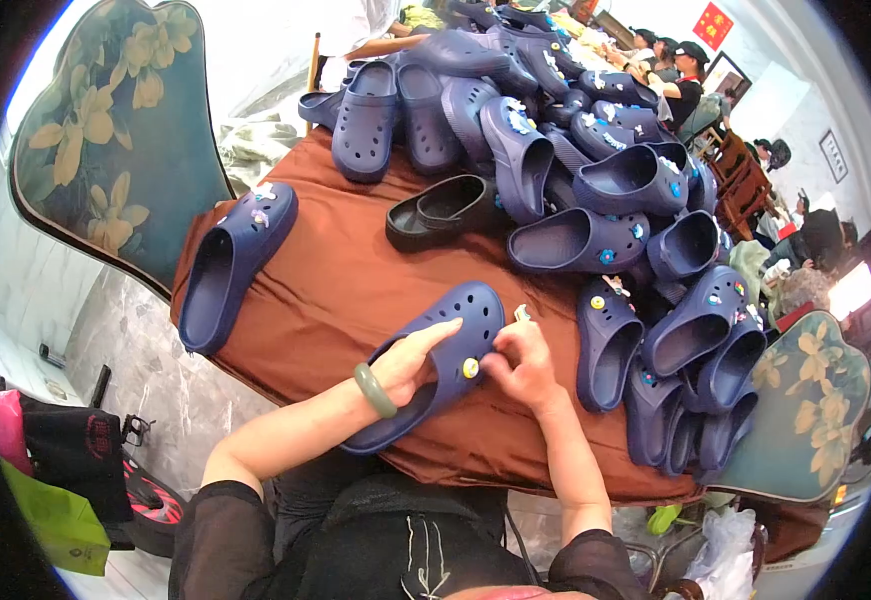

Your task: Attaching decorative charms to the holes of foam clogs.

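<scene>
Head view: navy clog [468,318], toe upper-right, long axis diagonal, left hand [413,358] clamped on it, right hand [524,368] alongside, grip unclear

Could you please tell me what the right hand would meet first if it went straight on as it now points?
Most likely the navy clog in the left hand: the right hand appears to be right beside its edge, though contact is unclear.
</scene>
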Available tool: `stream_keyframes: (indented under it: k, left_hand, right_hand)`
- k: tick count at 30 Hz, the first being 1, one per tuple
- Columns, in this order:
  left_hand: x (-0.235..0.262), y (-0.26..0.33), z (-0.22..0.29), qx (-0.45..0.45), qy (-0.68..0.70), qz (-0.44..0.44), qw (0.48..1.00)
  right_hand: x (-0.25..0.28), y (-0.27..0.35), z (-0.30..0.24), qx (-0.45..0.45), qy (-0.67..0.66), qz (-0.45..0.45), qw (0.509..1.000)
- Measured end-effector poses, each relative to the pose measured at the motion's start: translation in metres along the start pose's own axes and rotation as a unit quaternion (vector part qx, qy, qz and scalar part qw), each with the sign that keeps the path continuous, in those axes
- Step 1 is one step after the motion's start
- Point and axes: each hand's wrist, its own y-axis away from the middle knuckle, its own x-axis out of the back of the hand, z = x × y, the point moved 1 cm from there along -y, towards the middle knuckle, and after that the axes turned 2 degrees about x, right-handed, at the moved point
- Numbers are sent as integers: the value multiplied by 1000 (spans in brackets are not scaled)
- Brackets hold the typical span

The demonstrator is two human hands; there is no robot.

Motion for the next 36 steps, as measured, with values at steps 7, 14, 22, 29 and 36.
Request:
stream_keyframes:
  k: [7, 14, 22, 29, 36]
  left_hand:
    - [-6, 6, -9, -88, -251, -43, 963]
    - [4, 1, -19, -134, -210, -10, 968]
    - [11, -6, -33, -111, -155, 47, 980]
    - [7, -10, -38, -100, -117, 62, 986]
    - [2, -8, -33, -97, -115, 41, 988]
  right_hand:
    - [-7, -1, -18, 128, 70, -91, 985]
    - [-19, 8, -15, 161, 127, -73, 976]
    - [-35, 11, -17, 200, 176, -2, 964]
    - [-28, 9, -24, 119, 88, 1, 989]
    - [-21, 0, -29, 78, 32, -13, 996]
